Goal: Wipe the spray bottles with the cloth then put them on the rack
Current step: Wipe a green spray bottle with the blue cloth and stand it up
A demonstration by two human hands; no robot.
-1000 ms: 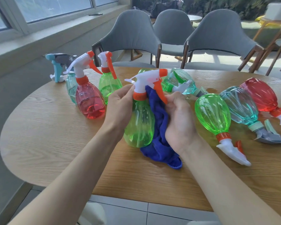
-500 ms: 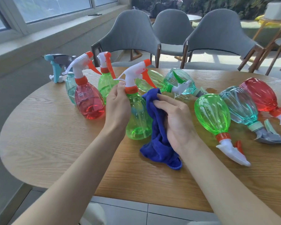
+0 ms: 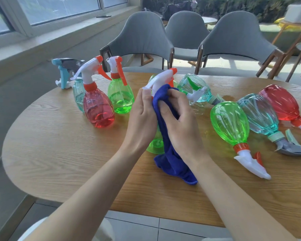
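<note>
The dark blue terry cloth (image 3: 173,162) trails onto the oval wooden table (image 3: 59,150) below my right hand (image 3: 180,125), whose fingers curl round its upper folds and press them against the clear green plastic spray bottle (image 3: 155,145). My left hand (image 3: 142,120) wraps round that upright bottle's other side. Farther left stands a clear red plastic spray bottle (image 3: 97,108).

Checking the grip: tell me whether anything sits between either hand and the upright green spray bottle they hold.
The blue cloth lies between the right hand and the green see-through plastic spray bottle, draped over its neck and side. The left hand holds the bottle directly; nothing visible lies between them.
</note>
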